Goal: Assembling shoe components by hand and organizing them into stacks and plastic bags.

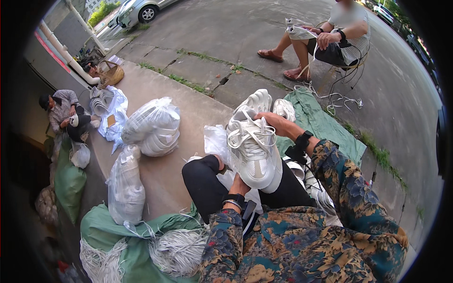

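A white lace-up sneaker [250,153] is held over my lap, its toe toward me and its laces strung across the front. My right hand [273,121] grips it at the collar, with the fingers partly inside the opening. Against the lower left of its toe, my left hand [238,187] holds the shoe from beneath; most of those fingers are hidden. Just behind the held shoe, another white shoe [258,100] shows in part. A further white sneaker [284,109] lies beyond my right wrist, next to green sheeting [321,120].
Stuffed clear plastic bags [153,127] stand on the left. White laces [179,250] lie in bundles on green sacks [106,226] near me. More white shoes [321,193] sit by my right leg. One person [349,28] sits ahead right with laces; another [63,111] sits far left.
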The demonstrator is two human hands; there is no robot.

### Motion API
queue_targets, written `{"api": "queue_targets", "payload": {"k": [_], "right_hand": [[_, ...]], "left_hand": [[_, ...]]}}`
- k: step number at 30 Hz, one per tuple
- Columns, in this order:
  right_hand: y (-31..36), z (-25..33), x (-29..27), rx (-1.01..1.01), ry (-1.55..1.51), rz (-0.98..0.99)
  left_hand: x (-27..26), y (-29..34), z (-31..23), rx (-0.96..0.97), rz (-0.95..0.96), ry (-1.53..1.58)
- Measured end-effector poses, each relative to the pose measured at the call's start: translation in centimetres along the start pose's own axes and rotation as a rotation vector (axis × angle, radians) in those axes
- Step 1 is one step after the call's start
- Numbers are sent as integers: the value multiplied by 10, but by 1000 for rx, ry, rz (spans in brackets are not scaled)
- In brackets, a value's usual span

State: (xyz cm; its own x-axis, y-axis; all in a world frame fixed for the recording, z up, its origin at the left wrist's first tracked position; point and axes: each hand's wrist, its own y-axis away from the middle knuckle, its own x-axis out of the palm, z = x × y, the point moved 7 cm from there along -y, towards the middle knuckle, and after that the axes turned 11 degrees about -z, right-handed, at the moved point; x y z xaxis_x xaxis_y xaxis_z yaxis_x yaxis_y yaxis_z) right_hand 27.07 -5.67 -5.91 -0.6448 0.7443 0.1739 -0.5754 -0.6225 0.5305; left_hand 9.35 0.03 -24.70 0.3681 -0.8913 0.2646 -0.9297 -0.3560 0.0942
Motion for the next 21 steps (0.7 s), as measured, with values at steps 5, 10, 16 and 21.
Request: {"api": "queue_targets", "payload": {"k": [5,10,16,21], "right_hand": [[18,-1,-23,-30,43,76],[2,-18,-40,123,-42,87],[13,-11,-35,137,-14,-13],[15,-18,-43,145,-296,-41]], "left_hand": [[20,-3,5,-356,-188,455],[35,5,-9,-656,-356,805],[37,10,9,-662,-191,825],[45,10,-15,-774,-238,824]]}}
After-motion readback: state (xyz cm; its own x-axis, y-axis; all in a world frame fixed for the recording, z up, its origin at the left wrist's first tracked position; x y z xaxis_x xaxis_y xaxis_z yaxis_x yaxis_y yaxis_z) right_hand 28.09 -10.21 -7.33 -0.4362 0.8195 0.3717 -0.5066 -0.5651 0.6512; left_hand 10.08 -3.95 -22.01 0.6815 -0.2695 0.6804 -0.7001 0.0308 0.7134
